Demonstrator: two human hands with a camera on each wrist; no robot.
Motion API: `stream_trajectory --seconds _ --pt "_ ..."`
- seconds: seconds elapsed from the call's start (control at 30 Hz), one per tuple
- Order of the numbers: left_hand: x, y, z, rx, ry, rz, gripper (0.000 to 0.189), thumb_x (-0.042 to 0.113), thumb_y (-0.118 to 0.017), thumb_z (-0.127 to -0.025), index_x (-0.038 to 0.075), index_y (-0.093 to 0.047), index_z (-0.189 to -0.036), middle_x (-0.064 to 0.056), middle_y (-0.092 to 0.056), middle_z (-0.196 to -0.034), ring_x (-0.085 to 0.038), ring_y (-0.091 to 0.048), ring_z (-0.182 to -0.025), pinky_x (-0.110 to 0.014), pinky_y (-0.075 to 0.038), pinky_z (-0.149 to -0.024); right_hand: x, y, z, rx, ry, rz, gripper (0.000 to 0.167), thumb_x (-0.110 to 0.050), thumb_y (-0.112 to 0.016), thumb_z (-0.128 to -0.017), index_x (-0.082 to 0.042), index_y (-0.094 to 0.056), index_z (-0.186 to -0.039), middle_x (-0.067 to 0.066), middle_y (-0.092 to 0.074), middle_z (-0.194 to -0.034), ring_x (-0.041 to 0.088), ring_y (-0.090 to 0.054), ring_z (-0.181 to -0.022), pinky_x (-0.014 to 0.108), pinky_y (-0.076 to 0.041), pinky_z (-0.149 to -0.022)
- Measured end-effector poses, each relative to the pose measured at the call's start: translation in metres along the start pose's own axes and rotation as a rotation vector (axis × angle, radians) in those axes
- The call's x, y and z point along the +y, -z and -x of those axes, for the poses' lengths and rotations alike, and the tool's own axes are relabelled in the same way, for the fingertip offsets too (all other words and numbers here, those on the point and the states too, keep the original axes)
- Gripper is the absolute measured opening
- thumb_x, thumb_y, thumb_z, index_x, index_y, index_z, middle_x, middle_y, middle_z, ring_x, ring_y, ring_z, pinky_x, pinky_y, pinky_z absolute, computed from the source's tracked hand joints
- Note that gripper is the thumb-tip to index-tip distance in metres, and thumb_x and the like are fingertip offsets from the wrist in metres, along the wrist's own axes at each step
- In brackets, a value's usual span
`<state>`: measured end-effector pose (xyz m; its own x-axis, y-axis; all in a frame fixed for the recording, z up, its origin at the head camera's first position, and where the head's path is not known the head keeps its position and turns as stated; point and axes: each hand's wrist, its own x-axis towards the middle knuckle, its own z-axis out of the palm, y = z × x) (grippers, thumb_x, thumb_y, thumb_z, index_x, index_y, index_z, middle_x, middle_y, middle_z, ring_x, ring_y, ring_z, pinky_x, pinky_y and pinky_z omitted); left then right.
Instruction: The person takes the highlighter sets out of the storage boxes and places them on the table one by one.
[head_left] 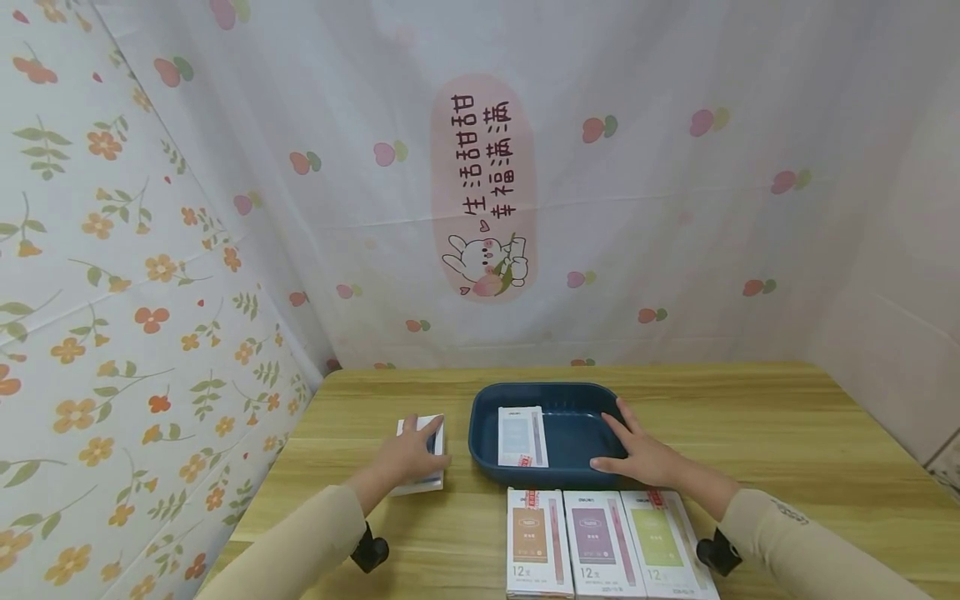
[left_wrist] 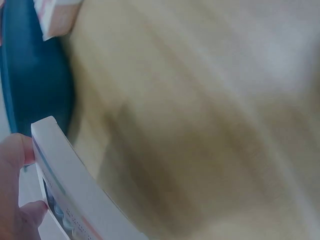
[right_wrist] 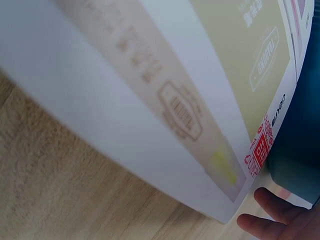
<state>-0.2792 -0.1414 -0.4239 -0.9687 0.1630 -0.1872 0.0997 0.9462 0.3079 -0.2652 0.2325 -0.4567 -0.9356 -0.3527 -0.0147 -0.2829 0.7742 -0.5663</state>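
Note:
My left hand point(head_left: 408, 454) grips a flat white box point(left_wrist: 82, 185) with a dark window in its side, left of the blue tray. In the left wrist view that box is tilted, with fingers along one edge. Inside the dark blue tray point(head_left: 577, 478), at its left end, lies a white box with a pale blue panel point(head_left: 516, 437). My right hand point(head_left: 641, 454) is at the tray's right end, fingers spread along the rim and thumb over the front side. Nothing is held in it; whether every fingertip touches the tray cannot be told.
Three white boxes stand in a row before the tray: one with an orange panel point(head_left: 530, 533), one purple point(head_left: 595, 531), one yellow-green point(head_left: 654, 529). They sit close to the right forearm. A patterned curtain point(head_left: 600, 208) hangs behind the wooden table point(head_left: 795, 442), another at left.

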Motion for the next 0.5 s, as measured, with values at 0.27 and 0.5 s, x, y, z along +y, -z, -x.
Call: stream_trajectory --seconds 0.27,0.5 --pt "-0.008 -0.026 0.008 -0.006 -0.009 -0.025 0.073 0.039 -0.061 -0.073 0.022 -0.038 -0.141 -0.027 -0.024 -0.143 -0.023 -0.049 -0.060 -0.035 -0.036 -0.055 -0.004 0.002 0.002 -0.001 -0.004 -0.006 0.092 -0.048 -0.064 -0.080 0.001 -0.021 -0.144 0.027 0.005 -0.149 0.056 -0.032 -0.121 0.063 -0.039 -0.085" --pt "-0.010 -0.036 0.016 -0.047 -0.053 -0.088 0.072 0.039 -0.060 -0.072 0.022 -0.040 -0.140 -0.025 -0.029 -0.142 -0.022 -0.045 -0.058 -0.034 -0.034 -0.055 -0.005 0.003 0.002 -0.003 -0.004 -0.006 0.092 -0.048 -0.064 -0.080 0.001 -0.020 -0.144 0.027 0.006 -0.149 0.056 -0.032 -0.121 0.063 -0.039 -0.085"
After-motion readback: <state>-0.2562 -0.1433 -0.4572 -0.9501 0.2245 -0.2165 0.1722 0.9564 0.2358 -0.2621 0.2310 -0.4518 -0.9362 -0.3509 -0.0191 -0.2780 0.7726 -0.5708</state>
